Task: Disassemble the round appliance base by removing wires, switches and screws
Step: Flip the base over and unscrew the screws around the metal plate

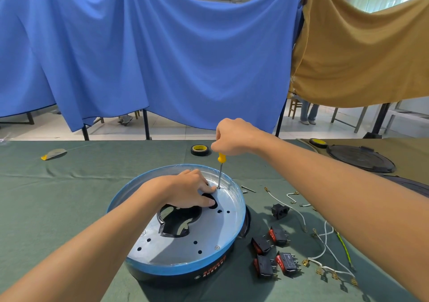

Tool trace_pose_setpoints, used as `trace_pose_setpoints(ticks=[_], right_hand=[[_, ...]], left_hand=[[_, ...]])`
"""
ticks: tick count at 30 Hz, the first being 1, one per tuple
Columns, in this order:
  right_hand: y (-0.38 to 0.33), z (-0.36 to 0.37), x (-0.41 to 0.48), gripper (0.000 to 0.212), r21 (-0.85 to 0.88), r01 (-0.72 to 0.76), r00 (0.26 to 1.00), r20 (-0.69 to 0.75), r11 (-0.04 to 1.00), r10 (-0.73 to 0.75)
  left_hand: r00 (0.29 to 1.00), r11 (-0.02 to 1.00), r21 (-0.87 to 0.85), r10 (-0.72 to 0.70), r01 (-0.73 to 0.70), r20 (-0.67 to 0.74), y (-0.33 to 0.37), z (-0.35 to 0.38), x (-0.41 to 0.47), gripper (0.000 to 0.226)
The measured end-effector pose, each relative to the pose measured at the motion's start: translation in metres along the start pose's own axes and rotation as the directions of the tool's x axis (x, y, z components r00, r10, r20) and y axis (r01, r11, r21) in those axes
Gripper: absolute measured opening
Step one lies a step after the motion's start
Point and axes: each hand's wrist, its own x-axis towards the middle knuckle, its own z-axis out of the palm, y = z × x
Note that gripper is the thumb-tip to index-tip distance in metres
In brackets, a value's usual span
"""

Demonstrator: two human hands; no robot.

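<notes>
On the table [69, 197], the round base [209, 232] is placed centrally, near the front edge. The left hand [190, 190] is laid on the base's plate, fingers at a slot just left of the screwdriver [220, 169] tip. The screwdriver is held upright from above by the right hand [234, 137], tip seated on the plate's far right. A tape roll [200, 150] is set behind the base. Four switches [274, 253] are grouped right of the base, a socket [279, 210] behind them. The wires [325, 250] are spread further right. A round lid [361, 158] is set at the right rear.
</notes>
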Motion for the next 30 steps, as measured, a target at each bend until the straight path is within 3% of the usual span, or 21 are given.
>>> trace_pose_setpoints(ticks=[5,9,15,19,30], right_hand=[[0.0004,0.0009,-0.0021,0.035,-0.023,-0.017,0.999,-0.041,1.0,0.016],[0.0014,0.0007,-0.001,0.011,0.006,-0.005,1.0,-0.011,1.0,0.005],[0.0019,0.001,-0.0029,0.034,-0.022,-0.018,0.999,-0.041,1.0,0.017],[0.0005,-0.0011,-0.0038,0.026,0.007,-0.008,1.0,0.007,1.0,0.008],[0.001,-0.0041,-0.0088,0.033,-0.002,-0.013,1.0,0.011,1.0,0.013]], left_hand=[[1.0,1.0,-0.001,0.0,0.0,-0.003,0.0009,0.0001,-0.0001,0.051],[1.0,1.0,-0.005,-0.002,0.002,-0.003,0.0008,-0.0001,-0.0002,0.052],[1.0,1.0,0.001,-0.001,0.001,-0.003,0.0014,0.0004,0.0001,0.051],[1.0,1.0,0.006,-0.002,0.002,-0.002,0.0009,0.0003,0.0006,0.052],[1.0,1.0,-0.017,0.003,-0.004,-0.012,0.0001,0.0015,0.0012,0.051]])
